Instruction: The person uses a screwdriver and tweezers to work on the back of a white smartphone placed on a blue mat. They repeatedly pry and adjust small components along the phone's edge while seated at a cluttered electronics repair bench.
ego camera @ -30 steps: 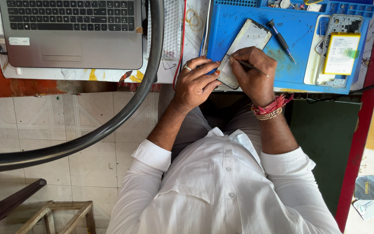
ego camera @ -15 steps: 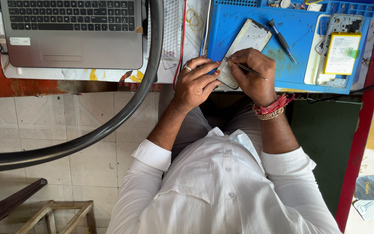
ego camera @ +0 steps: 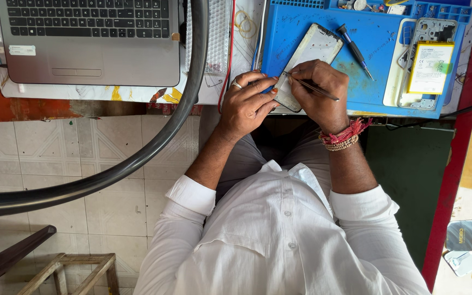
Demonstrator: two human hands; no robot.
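From above, my left hand [ego camera: 247,104] pinches the near corner of the phone panel [ego camera: 308,60], which lies on the blue mat [ego camera: 378,82] with its long axis slanting from my hands up and away to the right. My right hand [ego camera: 319,93] is closed around a thin tool [ego camera: 312,87], its tip on the panel's near end and its shaft pointing right. A screwdriver [ego camera: 354,50] lies just beside the panel, an opened phone [ego camera: 430,60] sits further right, and a laptop [ego camera: 88,41] stands well to the left.

Blue mat [ego camera: 378,49] under grip; white panel [ego camera: 308,60] in grip; yellow battery [ego camera: 430,68] right of grip; silver laptop [ego camera: 88,41] left; red-beaded wristband [ego camera: 342,136]; white shirt [ego camera: 279,240].
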